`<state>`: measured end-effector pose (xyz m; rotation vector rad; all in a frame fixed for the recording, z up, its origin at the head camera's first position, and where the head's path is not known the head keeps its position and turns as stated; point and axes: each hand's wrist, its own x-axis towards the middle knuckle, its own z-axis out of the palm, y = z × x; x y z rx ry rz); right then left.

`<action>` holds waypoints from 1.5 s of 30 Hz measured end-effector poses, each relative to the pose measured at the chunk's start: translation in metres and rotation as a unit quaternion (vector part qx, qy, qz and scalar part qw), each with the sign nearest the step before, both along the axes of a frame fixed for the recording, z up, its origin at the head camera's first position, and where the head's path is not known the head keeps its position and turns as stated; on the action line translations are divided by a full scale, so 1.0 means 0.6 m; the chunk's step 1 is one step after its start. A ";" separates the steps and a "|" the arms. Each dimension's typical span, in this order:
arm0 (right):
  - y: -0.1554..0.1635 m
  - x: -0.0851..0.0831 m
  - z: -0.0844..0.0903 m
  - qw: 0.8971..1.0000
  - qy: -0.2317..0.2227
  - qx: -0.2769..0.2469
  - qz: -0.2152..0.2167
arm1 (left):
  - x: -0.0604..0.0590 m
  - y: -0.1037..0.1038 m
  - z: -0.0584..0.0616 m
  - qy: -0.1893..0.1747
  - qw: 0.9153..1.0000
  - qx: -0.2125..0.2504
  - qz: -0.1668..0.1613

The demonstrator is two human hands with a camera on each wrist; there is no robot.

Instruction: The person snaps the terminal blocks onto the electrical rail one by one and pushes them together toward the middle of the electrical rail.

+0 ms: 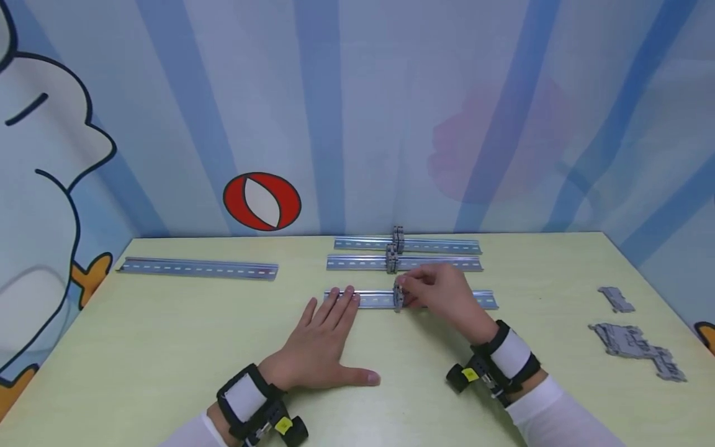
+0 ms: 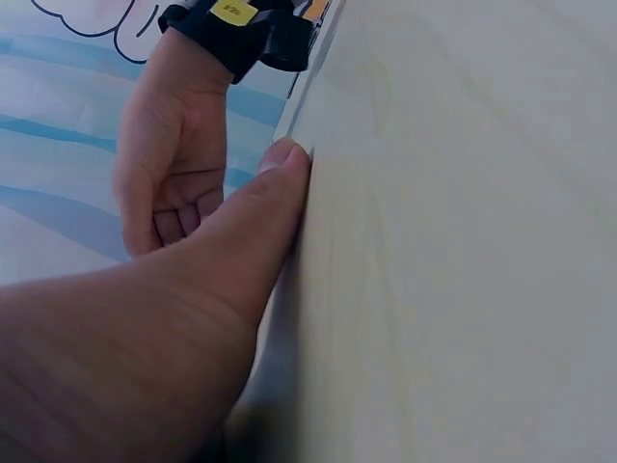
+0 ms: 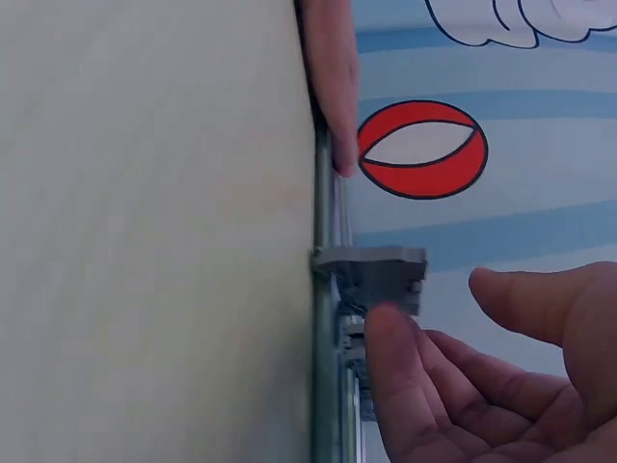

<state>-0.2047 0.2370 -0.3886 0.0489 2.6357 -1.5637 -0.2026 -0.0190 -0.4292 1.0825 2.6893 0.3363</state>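
A slotted metal DIN rail (image 1: 373,300) lies nearest the person, with a thin grey clip (image 1: 398,297) standing upright across its middle. My left hand (image 1: 321,347) rests flat, fingers spread, its fingertips on the rail's left end and its thumb out on the table. Beside the clip is my right hand (image 1: 444,295); in the right wrist view, a fingertip touches the side of the clip (image 3: 371,270) while the thumb (image 3: 525,301) stands apart from it. Part of the rail is hidden under the right hand. The left wrist view shows the left thumb (image 2: 275,188) along the tabletop.
Behind lie two more rails (image 1: 441,263) (image 1: 441,246), each with grey clips (image 1: 391,258) (image 1: 398,238) near the middle. A bare rail (image 1: 198,268) lies at the left. Grey plastic pieces (image 1: 622,340) (image 1: 616,299) lie at the right. A printed curtain (image 1: 368,124) stands behind the table.
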 end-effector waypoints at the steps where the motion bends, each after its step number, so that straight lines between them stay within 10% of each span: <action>1: 0.008 0.001 0.005 1.000 0.003 -0.006 0.004 | 0.000 0.000 -0.001 0.000 1.000 0.001 0.001; 11: 0.115 0.033 0.086 0.995 0.071 0.073 -0.021 | 0.003 -0.006 -0.003 -0.004 1.000 0.006 -0.003; 21: 0.265 0.070 0.142 0.952 0.110 0.214 -0.189 | 0.004 -0.014 -0.007 -0.003 1.000 0.014 0.007; 28: 0.353 0.083 0.115 0.897 0.087 0.321 -0.290 | 0.006 -0.013 0.003 -0.003 1.000 0.013 0.008; 42: 0.528 0.070 -0.029 0.880 -0.079 0.378 -0.277 | 0.005 -0.005 0.010 0.004 1.000 0.015 -0.002; 45: 0.516 0.079 -0.019 0.887 -0.129 0.350 -0.272 | 0.004 -0.002 0.009 0.005 1.000 0.010 -0.005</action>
